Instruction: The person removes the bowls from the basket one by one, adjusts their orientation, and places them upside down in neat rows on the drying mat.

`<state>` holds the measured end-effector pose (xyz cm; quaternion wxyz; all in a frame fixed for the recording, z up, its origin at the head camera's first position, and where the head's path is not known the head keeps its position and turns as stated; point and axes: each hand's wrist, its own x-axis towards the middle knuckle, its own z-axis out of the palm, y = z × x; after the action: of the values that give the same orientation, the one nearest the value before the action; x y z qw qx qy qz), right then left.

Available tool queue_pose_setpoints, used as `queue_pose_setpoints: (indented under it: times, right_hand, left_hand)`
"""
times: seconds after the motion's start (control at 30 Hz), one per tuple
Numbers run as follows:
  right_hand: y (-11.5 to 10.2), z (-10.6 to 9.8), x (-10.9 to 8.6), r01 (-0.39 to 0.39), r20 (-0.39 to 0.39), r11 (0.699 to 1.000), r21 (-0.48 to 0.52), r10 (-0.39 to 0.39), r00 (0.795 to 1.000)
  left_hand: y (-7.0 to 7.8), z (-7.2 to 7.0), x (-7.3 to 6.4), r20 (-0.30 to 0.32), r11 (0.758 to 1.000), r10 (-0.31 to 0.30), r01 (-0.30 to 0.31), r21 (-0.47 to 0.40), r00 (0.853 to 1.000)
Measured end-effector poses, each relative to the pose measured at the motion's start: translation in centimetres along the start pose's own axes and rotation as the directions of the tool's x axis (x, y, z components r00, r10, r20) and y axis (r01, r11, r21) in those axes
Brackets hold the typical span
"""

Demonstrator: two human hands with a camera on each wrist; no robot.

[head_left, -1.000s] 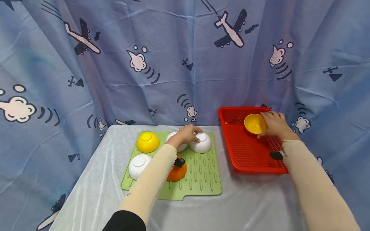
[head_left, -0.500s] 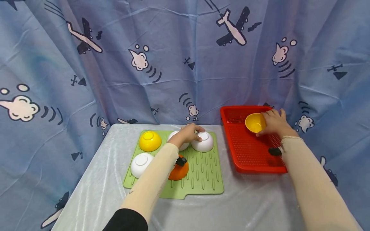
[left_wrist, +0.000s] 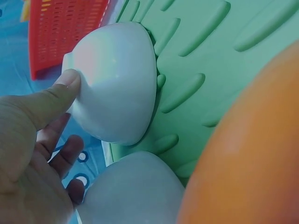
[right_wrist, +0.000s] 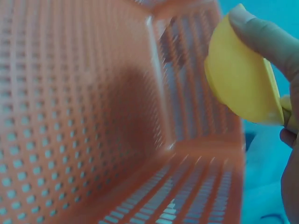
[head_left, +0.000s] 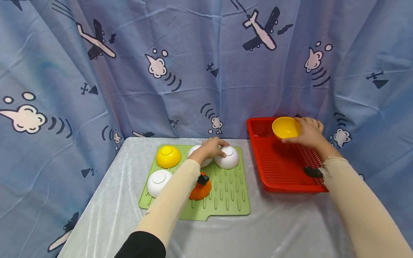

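In the head view my right hand (head_left: 308,134) holds a small yellow bowl (head_left: 285,129) by its rim, tilted and raised above the red basket (head_left: 262,172). The right wrist view shows the thumb against that yellow bowl (right_wrist: 243,74), with the other fingers partly hidden. My left hand (head_left: 209,150) is at an upside-down white bowl (head_left: 229,161) on the green drying mat (head_left: 226,211). Its thumb presses the foot of this white bowl (left_wrist: 117,84), and the index fingertip goes behind it. The remaining fingers are loosely bent beside a second white bowl (left_wrist: 133,191).
Also upside down on the mat are another yellow bowl (head_left: 168,157), a white bowl (head_left: 158,182) at front left and an orange bowl (head_left: 200,188) under the left forearm. A grey cloth (head_left: 258,233) covers the table. Behind hangs a blue airplane-print curtain (head_left: 193,71).
My right hand has lifted the yellow bowl up from the basket floor and tilted it. The left hand stays at the white bowl. The head view has shifted slightly.
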<state>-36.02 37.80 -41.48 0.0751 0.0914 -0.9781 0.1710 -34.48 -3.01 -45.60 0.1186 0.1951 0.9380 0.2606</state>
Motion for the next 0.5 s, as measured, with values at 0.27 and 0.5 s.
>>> queue_pose_setpoints:
  times: [0.27,0.5]
  right_hand:
    - [-5.4,-2.5,-3.1,0.014,-0.136,0.99,0.141,0.005,0.991]
    - [-10.6,-2.5,-6.7,0.027,-0.153,0.971,0.239,0.01,0.988]
  left_hand:
    - [0.0,0.1,-0.1,0.02,1.0,0.026,-0.025,-0.007,0.999]
    - [0.1,0.1,-0.2,0.002,0.999,0.027,-0.027,-0.044,1.0]
